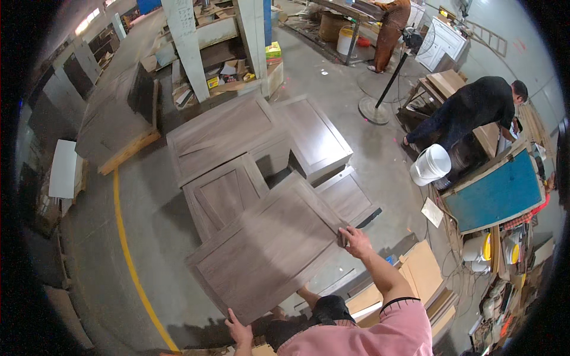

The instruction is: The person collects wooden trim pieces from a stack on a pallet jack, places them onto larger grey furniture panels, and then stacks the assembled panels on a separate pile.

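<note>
A large grey-brown framed wood panel (267, 246) is tilted in front of me, held between both hands. My left hand (238, 330) grips its near left corner, thumb and fingers at the edge. My right hand (356, 242) is closed round its right corner. Just beyond stand cabinet pieces of matching wood grain: one with a framed top (222, 139) at the back left, a framed panel (228, 196) below it, a glossy one (312, 133) at the back right, and a lower one (351, 199). The panel's underside is hidden.
A wood-faced stack (113, 113) stands left, near a yellow floor line (127, 252). Light boards (421, 267) lie by my right arm. Farther right are a white bucket (431, 164), a teal panel (496, 193) and a bending co-worker (475, 110). A fan stand (374, 111) is behind.
</note>
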Demonstrator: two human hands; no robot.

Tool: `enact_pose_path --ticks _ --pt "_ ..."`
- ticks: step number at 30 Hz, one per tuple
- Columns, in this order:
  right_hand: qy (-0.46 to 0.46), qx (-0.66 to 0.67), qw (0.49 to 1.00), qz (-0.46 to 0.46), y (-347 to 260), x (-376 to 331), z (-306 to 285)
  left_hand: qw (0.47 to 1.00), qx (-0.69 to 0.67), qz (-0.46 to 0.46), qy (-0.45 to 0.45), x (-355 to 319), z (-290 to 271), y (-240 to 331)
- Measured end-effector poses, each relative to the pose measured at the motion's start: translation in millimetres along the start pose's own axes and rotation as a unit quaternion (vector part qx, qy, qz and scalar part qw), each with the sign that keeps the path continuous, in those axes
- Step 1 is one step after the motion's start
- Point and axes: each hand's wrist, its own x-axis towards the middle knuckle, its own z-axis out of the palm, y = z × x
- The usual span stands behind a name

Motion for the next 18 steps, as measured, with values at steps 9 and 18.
enact_pose_path --ticks 9,18 --pt "0.025 0.016 0.998 0.055 18 3 -8 0.997 0.076 -0.014 0.001 4 16 11" --pt "-0.052 -0.039 0.997 0.05 33 13 -9 0.992 -0.052 0.063 0.095 6 49 -17"
